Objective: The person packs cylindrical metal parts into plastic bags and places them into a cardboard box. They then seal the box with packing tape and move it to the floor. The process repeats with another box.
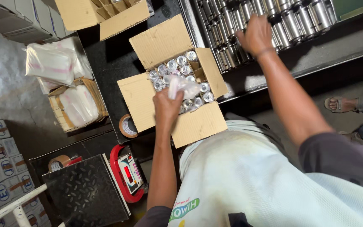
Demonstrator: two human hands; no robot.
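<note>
The left hand hovers over the open cardboard box, its fingers clenched on a crumpled clear plastic bag above the wrapped shiny cans packed inside in a cardboard divider; about fifteen show, the rest hidden under hand and bag. All four flaps are folded outward, leaving the top open. The right hand reaches to the steel cans crowded in rows at the far edge of the surface; its fingers are spread on them, though whether they grasp one cannot be told. Two tape rolls lie left of the box, one near a weighing scale.
</note>
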